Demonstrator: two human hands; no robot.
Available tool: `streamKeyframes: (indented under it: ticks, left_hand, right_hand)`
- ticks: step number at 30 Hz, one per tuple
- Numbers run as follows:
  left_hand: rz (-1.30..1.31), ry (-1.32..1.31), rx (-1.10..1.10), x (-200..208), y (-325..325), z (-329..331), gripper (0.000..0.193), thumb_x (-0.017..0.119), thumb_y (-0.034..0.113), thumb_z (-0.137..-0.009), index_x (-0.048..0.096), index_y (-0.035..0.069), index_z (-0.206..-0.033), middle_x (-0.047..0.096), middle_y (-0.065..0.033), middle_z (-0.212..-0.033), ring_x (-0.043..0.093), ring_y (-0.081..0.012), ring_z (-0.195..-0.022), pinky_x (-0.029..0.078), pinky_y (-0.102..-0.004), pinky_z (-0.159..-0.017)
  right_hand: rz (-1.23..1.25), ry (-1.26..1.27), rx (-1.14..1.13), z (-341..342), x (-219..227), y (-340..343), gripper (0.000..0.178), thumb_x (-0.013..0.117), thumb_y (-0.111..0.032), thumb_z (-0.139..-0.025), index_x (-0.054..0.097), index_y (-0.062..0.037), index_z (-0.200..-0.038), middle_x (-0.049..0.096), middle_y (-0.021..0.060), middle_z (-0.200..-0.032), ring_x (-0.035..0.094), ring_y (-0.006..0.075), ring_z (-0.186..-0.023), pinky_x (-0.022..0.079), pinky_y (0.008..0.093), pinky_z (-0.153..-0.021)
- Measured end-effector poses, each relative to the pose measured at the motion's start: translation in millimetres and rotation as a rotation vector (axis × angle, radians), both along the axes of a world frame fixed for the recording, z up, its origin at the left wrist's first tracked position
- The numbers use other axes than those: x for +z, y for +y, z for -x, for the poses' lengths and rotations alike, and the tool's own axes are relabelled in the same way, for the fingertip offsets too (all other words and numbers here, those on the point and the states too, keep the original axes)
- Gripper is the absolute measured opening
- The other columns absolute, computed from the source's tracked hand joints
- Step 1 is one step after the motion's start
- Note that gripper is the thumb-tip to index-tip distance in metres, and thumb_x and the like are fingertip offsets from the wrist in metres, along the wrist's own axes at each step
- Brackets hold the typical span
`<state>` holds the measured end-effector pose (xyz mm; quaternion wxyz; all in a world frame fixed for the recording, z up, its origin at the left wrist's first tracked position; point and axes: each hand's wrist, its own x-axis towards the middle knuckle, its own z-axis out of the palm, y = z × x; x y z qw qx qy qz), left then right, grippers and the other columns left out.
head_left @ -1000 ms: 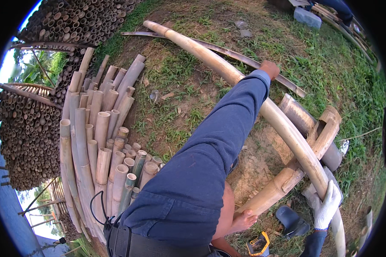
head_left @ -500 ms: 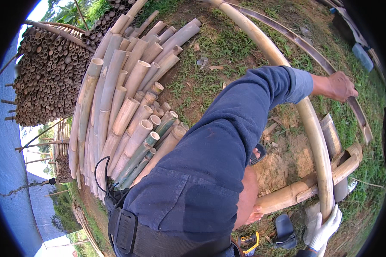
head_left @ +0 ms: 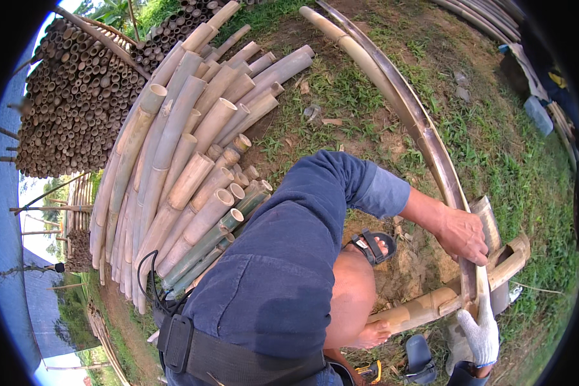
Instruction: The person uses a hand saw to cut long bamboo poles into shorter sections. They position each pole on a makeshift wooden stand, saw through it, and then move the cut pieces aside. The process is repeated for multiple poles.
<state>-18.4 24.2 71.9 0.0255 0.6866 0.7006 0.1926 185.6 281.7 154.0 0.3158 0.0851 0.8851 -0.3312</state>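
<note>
A long split bamboo strip (head_left: 439,154), its hollow inner side showing, curves from the top down to the lower right. My bare left hand (head_left: 464,233) is closed round it near its lower end. Alongside it, partly hidden, lies a pale bamboo piece (head_left: 344,42) with its rounded side showing. My right hand (head_left: 482,338), in a white knitted glove, grips the near end of the bamboo, its thumb apart from the fingers. Under both lengths a thicker bamboo log (head_left: 424,309) lies crosswise, with a cut opening at its far end.
Many cut bamboo poles (head_left: 174,161) are piled at the left, with a stack of thinner ones (head_left: 77,103) behind. A loose dark sandal (head_left: 420,357) and a yellow-and-black tool (head_left: 370,372) lie by my bare foot (head_left: 370,334). Another bamboo piece (head_left: 487,219) stands by the log.
My left hand has brought the split strip leftward and nearer, against the pale bamboo piece. My right hand stays at the near end, its thumb now pointing up along it.
</note>
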Motion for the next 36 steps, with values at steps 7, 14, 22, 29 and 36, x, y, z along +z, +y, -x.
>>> streamKeyframes:
  ticks: [7, 14, 22, 29, 36]
  left_hand:
    - [0.277, -0.266, 0.061, 21, -85, 25, 0.071, 0.097, 0.040, -0.074, 0.070, 0.011, -0.133, 0.076, -0.0140, -0.118, 0.072, -0.0381, -0.115, 0.055, -0.0535, -0.102]
    - [0.244, 0.301, 0.371, 1, -145, 95, 0.023, 0.077, 0.022, -0.091, 0.072, 0.017, -0.113, 0.071, -0.0062, -0.104, 0.072, -0.0289, -0.108, 0.057, -0.0459, -0.094]
    - [-0.150, 0.304, 0.243, 6, -74, 33, 0.017, 0.069, 0.016, -0.095, 0.065, 0.018, -0.111, 0.060, -0.0051, -0.106, 0.070, -0.0238, -0.096, 0.060, -0.0384, -0.078]
    - [-0.156, 0.084, 0.197, 1, -44, 29, 0.038, 0.083, 0.014, -0.083, 0.072, 0.020, -0.118, 0.060, -0.0051, -0.099, 0.069, -0.0272, -0.098, 0.055, -0.0444, -0.082]
    - [-0.137, 0.005, 0.190, -23, -37, 43, 0.046, 0.088, 0.025, -0.085, 0.075, 0.023, -0.129, 0.060, -0.0043, -0.100, 0.067, -0.0275, -0.101, 0.052, -0.0452, -0.085]
  right_hand:
    - [0.563, -0.305, -0.285, -25, -28, -44, 0.050, 0.082, -0.020, -0.099, 0.059, -0.0061, -0.141, 0.069, 0.0032, -0.116, 0.068, 0.0157, -0.094, 0.057, 0.0333, -0.076]
    - [-0.212, 0.184, 0.136, -51, 9, -37, 0.055, 0.088, -0.020, -0.086, 0.060, -0.0045, -0.131, 0.066, 0.0247, -0.113, 0.071, 0.0481, -0.103, 0.059, 0.0524, -0.085]
    - [-0.121, 0.384, 0.066, -47, 14, -2, 0.072, 0.092, -0.026, -0.076, 0.067, -0.0071, -0.141, 0.072, 0.0207, -0.121, 0.073, 0.0442, -0.113, 0.058, 0.0502, -0.098]
    - [-0.323, 0.592, 0.146, -54, 3, 35, 0.075, 0.091, -0.027, -0.074, 0.067, -0.0112, -0.143, 0.071, 0.0218, -0.120, 0.073, 0.0438, -0.108, 0.058, 0.0504, -0.093]
    - [-0.355, 0.535, 0.122, -37, -11, 44, 0.070, 0.086, -0.022, -0.079, 0.066, -0.0136, -0.146, 0.068, 0.0207, -0.112, 0.073, 0.0449, -0.102, 0.058, 0.0525, -0.089]
